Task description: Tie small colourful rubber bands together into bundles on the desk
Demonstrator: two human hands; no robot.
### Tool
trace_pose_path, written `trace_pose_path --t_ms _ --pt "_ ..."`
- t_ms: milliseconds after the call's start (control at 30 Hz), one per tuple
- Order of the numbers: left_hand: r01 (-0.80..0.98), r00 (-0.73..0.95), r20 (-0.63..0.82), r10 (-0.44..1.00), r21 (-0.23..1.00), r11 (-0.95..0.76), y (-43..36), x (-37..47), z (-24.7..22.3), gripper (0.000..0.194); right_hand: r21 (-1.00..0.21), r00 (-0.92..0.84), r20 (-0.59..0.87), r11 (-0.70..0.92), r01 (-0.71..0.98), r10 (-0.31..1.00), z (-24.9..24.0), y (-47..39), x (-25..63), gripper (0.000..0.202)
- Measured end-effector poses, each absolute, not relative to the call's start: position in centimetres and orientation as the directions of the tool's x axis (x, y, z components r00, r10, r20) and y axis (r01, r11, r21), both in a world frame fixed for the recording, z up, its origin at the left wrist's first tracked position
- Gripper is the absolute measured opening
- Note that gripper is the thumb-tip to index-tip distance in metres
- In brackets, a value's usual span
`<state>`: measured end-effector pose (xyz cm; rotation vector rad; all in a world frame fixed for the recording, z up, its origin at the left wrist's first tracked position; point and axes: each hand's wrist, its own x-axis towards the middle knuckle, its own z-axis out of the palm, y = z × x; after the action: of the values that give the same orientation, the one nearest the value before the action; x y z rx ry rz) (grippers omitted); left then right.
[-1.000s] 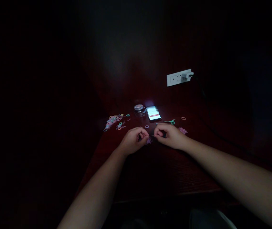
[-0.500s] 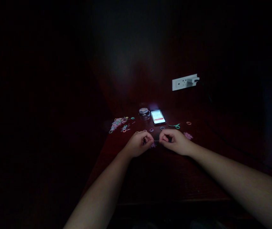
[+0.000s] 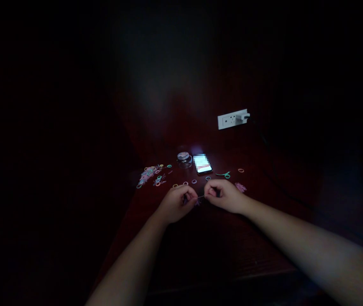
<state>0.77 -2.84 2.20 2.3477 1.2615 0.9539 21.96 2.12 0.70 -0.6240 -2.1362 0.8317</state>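
Observation:
Between my two hands runs a thin, light strand [image 3: 201,196], stretched over the dark red table. My left hand [image 3: 178,203] pinches its left end between thumb and forefinger. The other end is pinched by my right hand [image 3: 224,195]. Small purple pieces [image 3: 197,203] lie partly hidden beside my left fingertips. Just beyond my hands, several small coloured rings, one of them purple [image 3: 194,181], lie in a loose row. Pink pieces [image 3: 240,187] lie beside my right hand.
A lit phone [image 3: 203,164] lies behind my hands, with a lidded clear jar [image 3: 184,159] to its left. Green-handled scissors [image 3: 224,174] are right of the phone. A colourful pile [image 3: 148,174] sits at the table's left edge. A wall socket [image 3: 232,119] holds a plug with a dark cable.
The whole view has shifted, so things appear lower and further left. Both hands keep their pinch, and the strand between them now slants slightly.

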Motion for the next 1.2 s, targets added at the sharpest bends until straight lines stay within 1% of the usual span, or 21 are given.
trace_pose_path --t_ms 133,233,300,367,400,433,567,600,667,767,900,1067,1200 --pt "0.637 0.378 0.417 0.827 0.531 -0.559 -2.7 0.6 2.0 0.008 -0.683 -0.630 0.466 0.705 0.190 0.621 0.8 1.7 21.9 0.005" --pt "0.658 0.355 0.439 0.825 0.509 -0.554 -2.4 0.1 1.7 0.007 -0.659 -0.604 0.499 0.725 0.201 0.621 1.1 2.2 22.2 0.005" --pt "0.663 0.323 0.448 0.834 0.521 -0.537 -2.0 -0.6 1.4 0.008 -0.601 -0.546 0.559 0.759 0.252 0.624 1.8 3.2 23.4 0.005" --pt "0.661 0.284 0.446 0.849 0.550 -0.510 -1.6 -1.2 1.0 0.011 -0.499 -0.481 0.633 0.794 0.346 0.607 2.5 4.5 25.4 0.004" --pt "0.659 0.272 0.442 0.855 0.562 -0.501 -1.4 -1.5 0.8 0.012 -0.480 -0.450 0.639 0.780 0.400 0.624 2.8 5.3 26.7 0.004" --pt "0.658 0.258 0.442 0.859 0.571 -0.491 -1.2 -1.7 0.7 0.014 -0.483 -0.415 0.625 0.746 0.460 0.661 2.9 6.0 28.0 0.003" --pt "0.668 0.258 0.419 0.871 0.574 -0.474 -0.8 -2.3 0.3 0.016 -0.501 -0.317 0.497 0.566 0.655 0.808 1.7 7.7 32.9 0.003" --pt "0.673 0.263 0.414 0.871 0.569 -0.473 -0.8 -2.4 0.3 0.016 -0.531 -0.288 0.456 0.518 0.671 0.842 1.2 7.9 33.6 0.004" --pt "0.675 0.270 0.406 0.873 0.566 -0.472 -0.7 -2.6 0.1 0.016 -0.630 -0.242 0.370 0.433 0.645 0.897 0.0 8.1 34.1 0.008" --pt "0.668 0.261 0.402 0.878 0.581 -0.465 -0.6 -3.0 -0.1 0.017 -0.684 -0.234 0.352 0.420 0.597 0.906 -1.1 8.1 33.4 0.008" --pt "0.667 0.251 0.395 0.883 0.591 -0.454 -0.5 -3.4 -0.2 0.017 -0.694 -0.272 0.314 0.415 0.588 0.910 -1.2 7.9 32.3 0.012" --pt "0.669 0.267 0.386 0.883 0.585 -0.458 -0.6 -3.4 -0.1 0.018 -0.688 -0.278 0.271 0.388 0.613 0.921 -1.1 7.6 32.4 0.013" --pt "0.657 0.263 0.391 0.882 0.597 -0.461 -0.6 -3.4 -0.1 0.018 -0.631 -0.332 0.228 0.399 0.665 0.915 -0.9 7.4 32.3 0.011"
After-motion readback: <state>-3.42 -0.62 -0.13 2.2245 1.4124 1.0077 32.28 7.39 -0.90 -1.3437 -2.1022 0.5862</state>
